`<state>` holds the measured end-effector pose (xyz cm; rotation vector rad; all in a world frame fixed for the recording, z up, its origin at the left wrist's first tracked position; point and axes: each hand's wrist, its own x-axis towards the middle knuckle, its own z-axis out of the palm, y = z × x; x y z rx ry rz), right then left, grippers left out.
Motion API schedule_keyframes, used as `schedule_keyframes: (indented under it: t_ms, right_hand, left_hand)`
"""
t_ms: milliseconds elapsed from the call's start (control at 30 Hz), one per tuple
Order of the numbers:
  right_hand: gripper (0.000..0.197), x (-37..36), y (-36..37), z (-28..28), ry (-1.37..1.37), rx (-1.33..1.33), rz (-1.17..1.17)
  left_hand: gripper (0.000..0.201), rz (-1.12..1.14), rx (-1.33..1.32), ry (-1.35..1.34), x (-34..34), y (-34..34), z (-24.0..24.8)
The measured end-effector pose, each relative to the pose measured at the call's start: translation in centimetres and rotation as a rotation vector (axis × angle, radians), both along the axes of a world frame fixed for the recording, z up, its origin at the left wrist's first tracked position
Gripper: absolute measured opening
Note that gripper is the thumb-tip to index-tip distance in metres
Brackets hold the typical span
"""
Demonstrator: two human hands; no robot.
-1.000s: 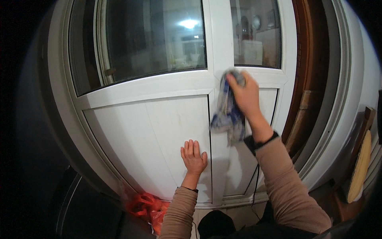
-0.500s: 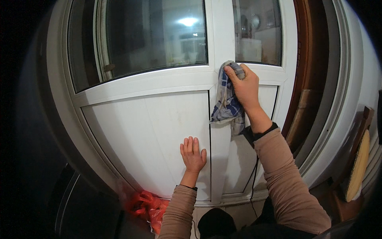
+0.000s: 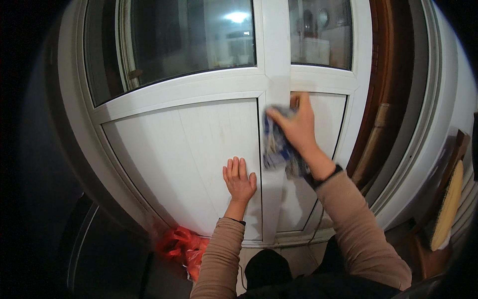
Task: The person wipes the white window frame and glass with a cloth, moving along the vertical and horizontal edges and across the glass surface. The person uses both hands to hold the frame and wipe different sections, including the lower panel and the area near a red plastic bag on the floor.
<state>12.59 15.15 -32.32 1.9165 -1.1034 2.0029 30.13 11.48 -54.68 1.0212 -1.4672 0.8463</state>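
A crumpled blue and grey checked cloth (image 3: pixel 279 144) is gripped in my right hand (image 3: pixel 300 124), blurred by motion. It lies against the white upright post (image 3: pixel 272 199) between two door panels, just below the crossbar. My left hand (image 3: pixel 240 180) rests flat, fingers stretched upward, on the large white lower panel (image 3: pixel 189 154), near its right edge. Above the crossbar are a wide glass pane (image 3: pixel 194 40) and a narrower glass pane (image 3: pixel 321 35), both reflecting light. Faint marks show on the large panel.
Red plastic bags (image 3: pixel 181 246) lie on the floor by the door's lower left. A thin cable (image 3: pixel 312 244) hangs to the floor at the narrow panel. To the right are a brown wooden door edge (image 3: pixel 381 109) and a yellowish padded chair-like piece (image 3: pixel 446 207). Dark furniture (image 3: pixel 99 249) stands left.
My right hand has moved the cloth down along the post, from beside the crossbar to below it. My left hand stays flat on the panel. The view has tilted slightly.
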Motion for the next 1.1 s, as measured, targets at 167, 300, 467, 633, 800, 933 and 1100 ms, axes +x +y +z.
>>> schedule_keyframes:
  t_ms: [167,300,467,633,800,933,1100]
  right_hand:
    - [0.074,1.6,-1.3,1.5,-0.045,-0.160,0.073]
    - [0.090,1.1,0.3,-8.2,0.016,0.084,0.139]
    - [0.088,0.9,1.3,-10.7,0.088,0.101,0.090]
    - [0.072,2.4,-1.4,1.4,-0.044,-0.278,-0.024]
    - [0.088,2.6,-0.4,-1.9,0.005,-0.140,0.023]
    - [0.095,2.1,1.1,-11.7,0.063,0.094,0.075]
    - [0.083,1.4,1.1,-12.4,0.018,0.008,0.090]
  left_hand:
    - [0.063,-0.047,0.028,0.011,0.1,0.1,-0.1]
    - [0.063,-0.046,0.038,0.021,0.0,0.2,0.0]
    - [0.061,-0.032,0.035,0.018,-0.1,0.2,-0.1]
    - [0.061,-0.035,0.020,0.018,-0.2,-0.1,-0.2]
    - [0.063,-0.061,0.040,0.036,-0.2,-0.1,-0.2]
    - [0.065,-0.034,0.034,0.005,-0.1,0.1,-0.2]
    - [0.064,-0.005,0.017,0.001,-0.2,0.1,-0.3]
